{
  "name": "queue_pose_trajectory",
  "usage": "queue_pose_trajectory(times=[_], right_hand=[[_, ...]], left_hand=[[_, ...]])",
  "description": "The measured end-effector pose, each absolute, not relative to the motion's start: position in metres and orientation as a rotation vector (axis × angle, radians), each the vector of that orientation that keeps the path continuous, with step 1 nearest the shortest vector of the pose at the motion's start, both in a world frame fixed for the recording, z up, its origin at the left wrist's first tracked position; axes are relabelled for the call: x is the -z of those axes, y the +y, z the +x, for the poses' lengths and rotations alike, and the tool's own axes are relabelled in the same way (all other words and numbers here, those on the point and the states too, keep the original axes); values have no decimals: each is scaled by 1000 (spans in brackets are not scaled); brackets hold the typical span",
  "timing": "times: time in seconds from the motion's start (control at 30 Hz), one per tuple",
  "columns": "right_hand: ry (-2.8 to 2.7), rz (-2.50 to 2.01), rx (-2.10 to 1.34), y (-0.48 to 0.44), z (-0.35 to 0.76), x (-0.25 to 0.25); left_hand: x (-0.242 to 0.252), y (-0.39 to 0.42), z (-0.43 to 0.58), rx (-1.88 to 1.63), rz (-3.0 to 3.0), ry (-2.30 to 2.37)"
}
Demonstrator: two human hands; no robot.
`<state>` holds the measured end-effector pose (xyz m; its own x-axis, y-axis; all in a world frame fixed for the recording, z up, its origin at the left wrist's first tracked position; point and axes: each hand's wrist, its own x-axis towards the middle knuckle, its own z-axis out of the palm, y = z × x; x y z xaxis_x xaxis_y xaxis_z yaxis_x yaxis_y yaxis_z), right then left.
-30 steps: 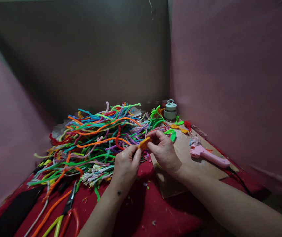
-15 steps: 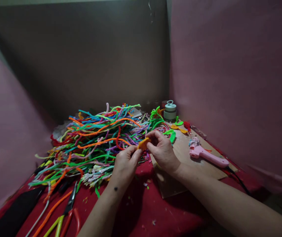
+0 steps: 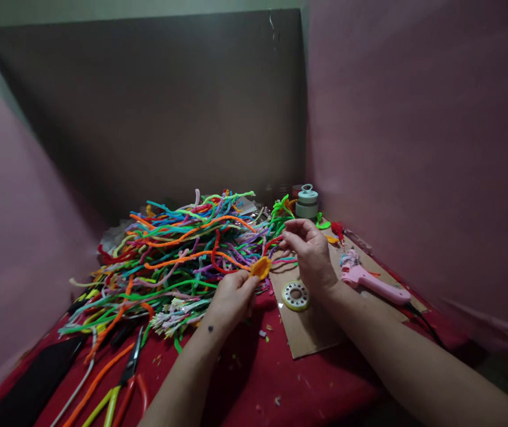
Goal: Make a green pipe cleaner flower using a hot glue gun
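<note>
Between the thumb and fingers of my left hand [image 3: 231,296] is a small orange-yellow fuzzy oval piece [image 3: 261,268], which looks like a petal made of pipe cleaner. My right hand [image 3: 311,254] is apart from it, raised over the cardboard sheet [image 3: 311,338]. Its fingers are curved and slightly apart, with nothing visible in them. Just below that hand, a round reel with a ring of dark holes [image 3: 296,295] lies on the cardboard. A large heap of coloured pipe cleaners [image 3: 182,242] spreads beyond my left hand.
On the cardboard's right lies a pink corded tool, likely a glue gun [image 3: 376,284]. Behind stands a pale green lidded jar [image 3: 307,203]. Scissors with yellow and red handles [image 3: 131,362] lie at front left on the red cloth [image 3: 245,379]. Pink sheets [image 3: 414,148] flank the table.
My right hand has let go of the orange-yellow piece and moved right, its fingers loosening. The left hand still holds the piece, its oval face now more visible. The reel has come into sight.
</note>
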<state>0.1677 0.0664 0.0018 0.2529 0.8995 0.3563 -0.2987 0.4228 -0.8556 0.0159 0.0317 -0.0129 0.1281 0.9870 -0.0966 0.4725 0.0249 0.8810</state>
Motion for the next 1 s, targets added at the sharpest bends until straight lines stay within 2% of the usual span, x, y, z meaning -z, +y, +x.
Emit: queue_pose_trajectory(times=[0.2,0.37,0.6,0.77,0.9,1.0], right_hand=[[-862,-708,-896,76,181,-10],[-798,-708,-865,74,194,-18],[-913,-797,-740,85,229,-41],[-1416,-1421,-438,122,249,-44],[-1720,-1724,-414,154,261,-35],[-1897,-1958,-386,169,264,-25]], left_hand=[[31,30,27,-599,2051,1811],[35,24,39,-173,2396,2011],[32,25,33,-191,2472,2037],[26,28,23,-310,2422,2120],[27,28,21,-271,2464,2099],[28,28,21,-405,2565,2103]])
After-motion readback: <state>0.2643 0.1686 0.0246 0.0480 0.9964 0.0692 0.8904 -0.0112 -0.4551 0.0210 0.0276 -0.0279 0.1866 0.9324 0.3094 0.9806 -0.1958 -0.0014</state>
